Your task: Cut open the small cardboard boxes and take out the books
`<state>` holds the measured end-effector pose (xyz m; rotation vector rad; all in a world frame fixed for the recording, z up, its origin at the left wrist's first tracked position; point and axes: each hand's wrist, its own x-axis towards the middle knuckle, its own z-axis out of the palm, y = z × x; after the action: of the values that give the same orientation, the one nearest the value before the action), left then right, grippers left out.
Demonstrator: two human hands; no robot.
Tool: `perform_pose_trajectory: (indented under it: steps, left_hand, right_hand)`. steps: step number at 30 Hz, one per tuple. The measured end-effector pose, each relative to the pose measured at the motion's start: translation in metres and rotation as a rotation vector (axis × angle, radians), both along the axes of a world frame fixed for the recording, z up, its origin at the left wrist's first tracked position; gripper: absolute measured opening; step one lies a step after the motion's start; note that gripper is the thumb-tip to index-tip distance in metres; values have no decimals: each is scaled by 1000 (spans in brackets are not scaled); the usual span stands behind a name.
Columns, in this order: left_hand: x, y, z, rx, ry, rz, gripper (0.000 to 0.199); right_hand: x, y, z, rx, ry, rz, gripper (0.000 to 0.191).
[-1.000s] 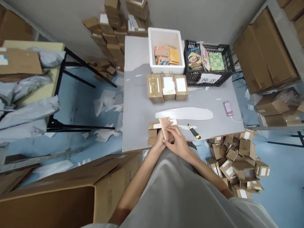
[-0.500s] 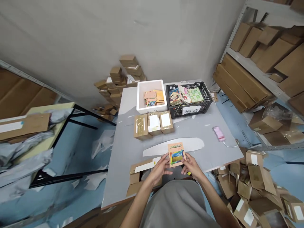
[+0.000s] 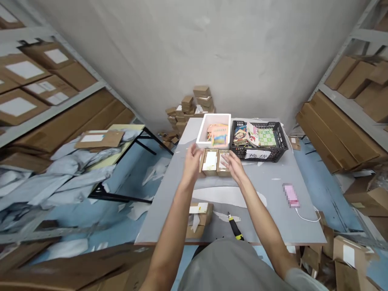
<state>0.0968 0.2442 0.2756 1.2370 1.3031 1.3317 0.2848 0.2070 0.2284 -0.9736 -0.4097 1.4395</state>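
An orange booklet (image 3: 220, 135) with a colourful picture is blurred by motion at the front wall of a white foam box (image 3: 198, 139), apart from both hands. Several other booklets lie inside that box. My left hand (image 3: 192, 161) is raised to the left of three small cardboard boxes (image 3: 209, 161), its fingers apart and a little smeared. Over the rightmost of these boxes hovers my right hand (image 3: 235, 165), open with nothing in it. Nearer my body, a black and yellow cutter-like tool (image 3: 235, 227) lies on the grey table (image 3: 169, 210).
A black crate (image 3: 257, 154) of books stands right of the foam box. An opened carton (image 3: 197, 230) sits at the table's front edge. A pink phone (image 3: 291, 196) with a white cable lies at right. Shelves of cartons (image 3: 342, 133) flank both sides.
Both hands have moved forward and apart, letting go of the orange booklet, which is now at the foam box. My view has turned left, and the black and yellow tool is now plainly visible.
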Motion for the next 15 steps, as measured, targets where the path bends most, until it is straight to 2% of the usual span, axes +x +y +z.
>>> perform_pose_trajectory:
  steps: [2, 3, 5, 8, 12, 15]
  left_hand:
    - [-23, 4, 16, 92, 24, 150, 59]
    - [-35, -2, 17, 127, 54, 183, 60]
    - [-61, -25, 5, 146, 121, 242, 59]
    - [-97, -78, -40, 6, 190, 336, 53]
    - [-141, -151, -108, -336, 292, 449, 54]
    - [-168, -192, -138, -533, 429, 427, 65]
  right_hand:
    - [-6, 14, -1, -20, 12, 35, 65]
    - [-7, 11, -7, -31, 3, 71, 59]
    - [-6, -11, -29, -64, -41, 164, 49]
    - [-1, -67, -73, -173, -134, 303, 41]
    - [-1, -137, -124, -337, -193, 436, 41]
    - [-12, -170, -148, -425, -231, 511, 42]
